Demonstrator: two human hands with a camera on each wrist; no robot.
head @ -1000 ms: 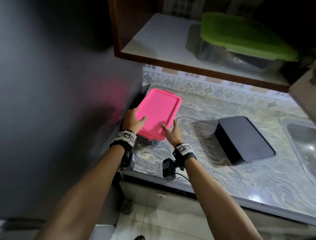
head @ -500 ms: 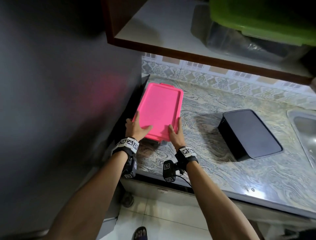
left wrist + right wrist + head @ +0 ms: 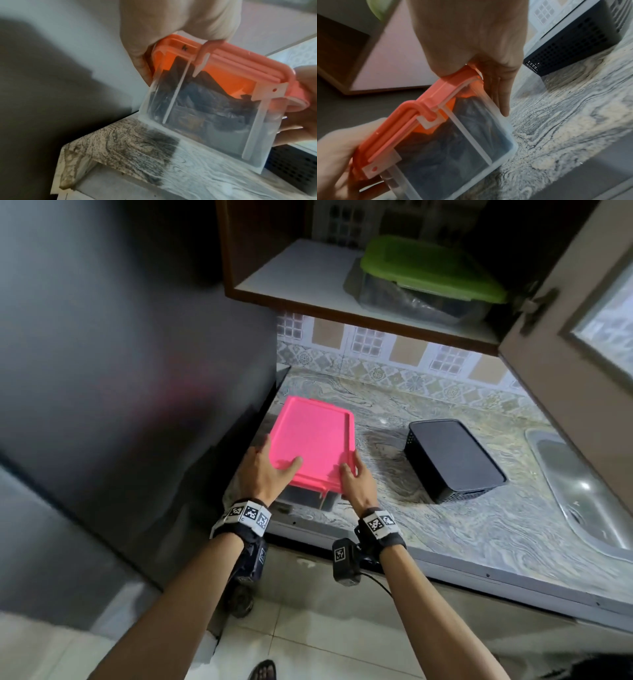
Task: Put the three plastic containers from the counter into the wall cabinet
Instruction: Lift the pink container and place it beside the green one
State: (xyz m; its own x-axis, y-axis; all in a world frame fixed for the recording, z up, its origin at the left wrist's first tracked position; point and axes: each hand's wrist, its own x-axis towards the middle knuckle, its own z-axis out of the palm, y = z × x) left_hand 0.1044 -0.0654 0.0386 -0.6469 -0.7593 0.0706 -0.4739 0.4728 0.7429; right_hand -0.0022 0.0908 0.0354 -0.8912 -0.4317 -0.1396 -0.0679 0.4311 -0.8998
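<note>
- Head view: left hand point(image 3: 263, 470) and right hand point(image 3: 356, 482) are clamping the pink-lidded container point(image 3: 313, 445), fingers curled at its near corners, just above the counter point(image 3: 462, 529)
- Advising: keeping it level while raising towards the wall cabinet point(image 3: 308, 282) shelf, left of the green-lidded container point(image 3: 428, 268)

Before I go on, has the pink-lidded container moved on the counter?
Yes. The pink-lidded container has come toward the front edge of the counter, away from the tiled backsplash, and now ends level with the black box.

Dim head view: left of the left hand point(image 3: 265, 474) the wall point(image 3: 120, 371) is dark and smeared. Wrist views are soft, washed pale and bent at the edges. Glare glints on the sink point(image 3: 582, 484), far right of the right hand point(image 3: 358, 482).
</note>
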